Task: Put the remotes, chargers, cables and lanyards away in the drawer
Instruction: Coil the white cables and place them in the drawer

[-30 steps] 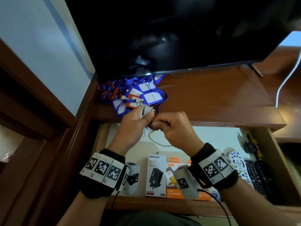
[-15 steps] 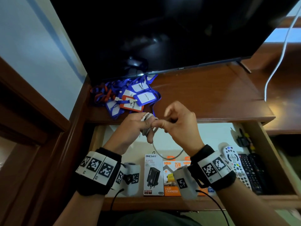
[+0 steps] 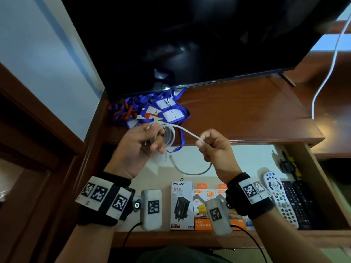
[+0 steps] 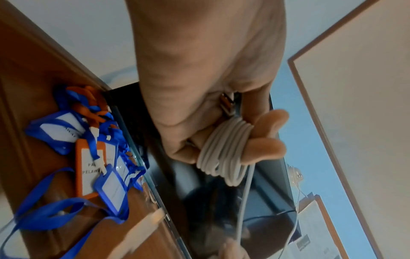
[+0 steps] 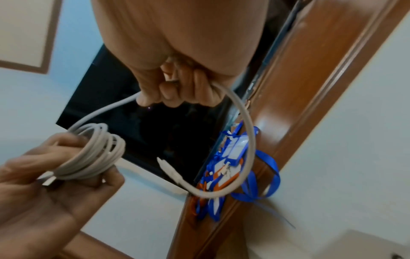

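My left hand (image 3: pixel 144 141) grips a coil of white cable (image 3: pixel 169 135) above the open drawer (image 3: pixel 322 186); the coil (image 4: pixel 224 154) shows wrapped round its fingers in the left wrist view. My right hand (image 3: pixel 210 147) pinches the loose strand (image 3: pixel 188 132), whose tail (image 3: pixel 191 171) hangs in a loop with the plug end free. The right wrist view shows that loop (image 5: pixel 241 140) and the coil (image 5: pixel 93 154). A pile of blue and orange lanyards (image 3: pixel 152 111) lies on the cabinet top behind my hands. Charger boxes (image 3: pixel 181 205) and remotes (image 3: pixel 277 198) lie in the drawer.
A dark television (image 3: pixel 190 38) stands at the back of the wooden cabinet top (image 3: pixel 247 114). Another white cable (image 3: pixel 326 73) hangs down at the right. A wooden door frame (image 3: pixel 38 130) is at the left. One blue lanyard strap (image 3: pixel 180 147) dangles over the cabinet edge.
My hands have drawn apart: the right hand pulled a length of cable out to the right, while the left hand keeps the coil. The view has shifted slightly downward.
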Motion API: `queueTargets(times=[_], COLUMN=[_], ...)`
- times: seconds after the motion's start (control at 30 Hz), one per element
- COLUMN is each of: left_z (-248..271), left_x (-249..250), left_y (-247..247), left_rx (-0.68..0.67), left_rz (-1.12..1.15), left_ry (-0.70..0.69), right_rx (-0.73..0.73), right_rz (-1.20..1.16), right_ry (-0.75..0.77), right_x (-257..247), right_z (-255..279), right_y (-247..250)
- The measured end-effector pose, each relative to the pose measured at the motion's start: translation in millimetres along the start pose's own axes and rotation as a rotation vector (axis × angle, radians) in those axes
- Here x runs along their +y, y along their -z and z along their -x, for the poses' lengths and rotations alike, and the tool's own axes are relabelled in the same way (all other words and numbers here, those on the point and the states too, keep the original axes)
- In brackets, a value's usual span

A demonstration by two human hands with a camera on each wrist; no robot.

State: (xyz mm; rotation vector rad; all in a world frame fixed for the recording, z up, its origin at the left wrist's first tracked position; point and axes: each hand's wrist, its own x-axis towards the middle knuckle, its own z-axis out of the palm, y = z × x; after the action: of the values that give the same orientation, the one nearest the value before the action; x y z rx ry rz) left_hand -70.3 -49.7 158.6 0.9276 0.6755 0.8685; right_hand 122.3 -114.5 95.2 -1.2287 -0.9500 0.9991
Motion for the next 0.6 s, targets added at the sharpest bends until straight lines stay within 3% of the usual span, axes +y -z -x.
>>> queueTargets(times=[0.17,0.27,0.37,0.5,0.6], left_z=[-5,-6,-7,-8,-7], left_x=[2,-2,-7,-11,-17], left_y=[1,-4,-8,-7,-5], left_rx=[0.107,0.134,0.141,0.186,0.221], left_rz=[0.188,0.187,0.033,-0.304,-0.515], left_ry=[-0.039,-0.086,-0.174,-0.264,-0.272], right_rx=[0.024,0.056,0.039,-0.096,-0.174], right_rz=[-0.070,0.047,0.242,0.442,0.645], right_ry=[-0.076,-0.083,-0.064,-0.046,0.079], right_x=[5,5,4,2,-1], right_z=[-1,-3,-4,1,3], right_y=[-2,-11,-23,-36,-38])
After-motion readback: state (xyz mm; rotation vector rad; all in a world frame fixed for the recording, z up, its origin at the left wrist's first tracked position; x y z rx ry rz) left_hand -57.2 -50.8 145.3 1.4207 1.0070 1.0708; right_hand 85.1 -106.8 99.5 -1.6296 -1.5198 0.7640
